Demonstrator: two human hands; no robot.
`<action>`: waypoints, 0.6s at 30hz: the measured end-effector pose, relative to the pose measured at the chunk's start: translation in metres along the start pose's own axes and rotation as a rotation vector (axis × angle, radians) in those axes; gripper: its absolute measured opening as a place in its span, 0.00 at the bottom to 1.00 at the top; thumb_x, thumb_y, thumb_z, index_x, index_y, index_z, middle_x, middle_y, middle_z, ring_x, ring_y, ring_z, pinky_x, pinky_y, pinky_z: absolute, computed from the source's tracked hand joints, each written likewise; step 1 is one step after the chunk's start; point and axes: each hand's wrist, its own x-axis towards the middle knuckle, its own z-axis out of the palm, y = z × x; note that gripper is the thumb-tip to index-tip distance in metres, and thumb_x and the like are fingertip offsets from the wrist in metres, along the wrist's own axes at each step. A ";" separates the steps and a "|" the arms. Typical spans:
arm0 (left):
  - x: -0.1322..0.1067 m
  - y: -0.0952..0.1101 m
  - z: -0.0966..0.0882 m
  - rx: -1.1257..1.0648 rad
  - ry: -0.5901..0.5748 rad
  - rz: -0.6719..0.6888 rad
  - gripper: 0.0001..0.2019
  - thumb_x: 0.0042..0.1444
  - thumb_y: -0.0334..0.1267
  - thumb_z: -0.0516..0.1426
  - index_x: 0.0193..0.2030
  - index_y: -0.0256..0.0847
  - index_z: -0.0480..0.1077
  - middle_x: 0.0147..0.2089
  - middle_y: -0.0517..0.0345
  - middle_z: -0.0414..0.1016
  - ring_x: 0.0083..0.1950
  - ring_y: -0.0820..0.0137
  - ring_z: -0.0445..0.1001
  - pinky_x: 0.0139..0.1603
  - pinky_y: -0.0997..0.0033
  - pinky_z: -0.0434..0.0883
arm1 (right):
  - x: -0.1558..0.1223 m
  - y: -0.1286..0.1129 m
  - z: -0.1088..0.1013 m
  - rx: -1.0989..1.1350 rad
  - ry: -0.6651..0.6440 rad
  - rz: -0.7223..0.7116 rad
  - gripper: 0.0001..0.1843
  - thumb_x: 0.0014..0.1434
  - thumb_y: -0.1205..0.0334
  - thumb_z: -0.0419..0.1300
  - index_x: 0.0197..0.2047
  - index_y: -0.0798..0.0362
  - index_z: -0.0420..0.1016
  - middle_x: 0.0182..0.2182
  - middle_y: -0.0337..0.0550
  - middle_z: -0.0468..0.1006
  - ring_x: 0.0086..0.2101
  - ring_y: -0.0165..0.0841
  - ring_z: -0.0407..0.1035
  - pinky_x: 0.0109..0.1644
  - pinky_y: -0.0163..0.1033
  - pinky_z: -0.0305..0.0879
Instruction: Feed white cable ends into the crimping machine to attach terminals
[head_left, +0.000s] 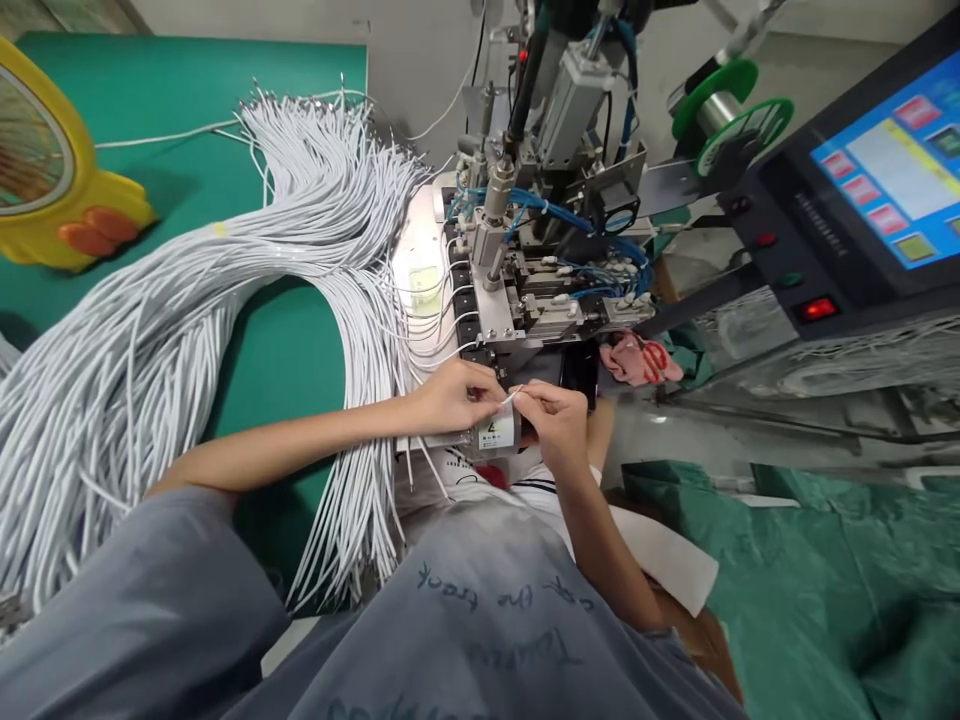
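Observation:
My left hand [463, 393] pinches a white cable [512, 397] close to its end. From the other side my right hand [553, 408] closes its thumb and fingers on the tip of that same cable, so the fingertips nearly meet. Both hands are at the front edge of a machine [502, 300] with metal cylinders and blue air hoses. Several white cables run into the black clamps along the machine's left side. A large bundle of white cables [300, 240] spreads over the green table, and my left forearm rests across part of it.
A yellow toy-shaped fan [90, 215] stands on the green table [315, 60] at the left. On the right are a control screen [892, 170], a green wire spool [720, 110] and a pink cloth [637, 358]. Green sheeting [847, 570] covers the lower right.

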 end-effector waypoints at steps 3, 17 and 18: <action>-0.001 -0.004 0.002 -0.001 0.005 0.022 0.05 0.53 0.32 0.58 0.29 0.38 0.75 0.26 0.60 0.72 0.27 0.76 0.69 0.28 0.77 0.67 | -0.006 0.006 0.009 0.027 0.094 -0.020 0.08 0.53 0.61 0.60 0.29 0.56 0.79 0.21 0.36 0.66 0.23 0.26 0.58 0.25 0.33 0.53; -0.002 -0.019 0.006 0.445 0.027 0.205 0.11 0.59 0.31 0.50 0.35 0.35 0.74 0.27 0.58 0.68 0.28 0.76 0.67 0.28 0.77 0.64 | 0.001 0.011 0.012 -0.125 0.170 -0.122 0.15 0.55 0.61 0.58 0.19 0.55 0.67 0.18 0.33 0.52 0.21 0.25 0.50 0.25 0.35 0.49; -0.002 -0.020 0.007 0.396 0.016 0.178 0.11 0.60 0.32 0.50 0.36 0.34 0.74 0.28 0.57 0.69 0.29 0.76 0.68 0.29 0.77 0.65 | 0.001 0.016 0.015 -0.092 0.202 -0.097 0.14 0.56 0.60 0.58 0.21 0.55 0.69 0.18 0.33 0.55 0.21 0.26 0.52 0.25 0.35 0.50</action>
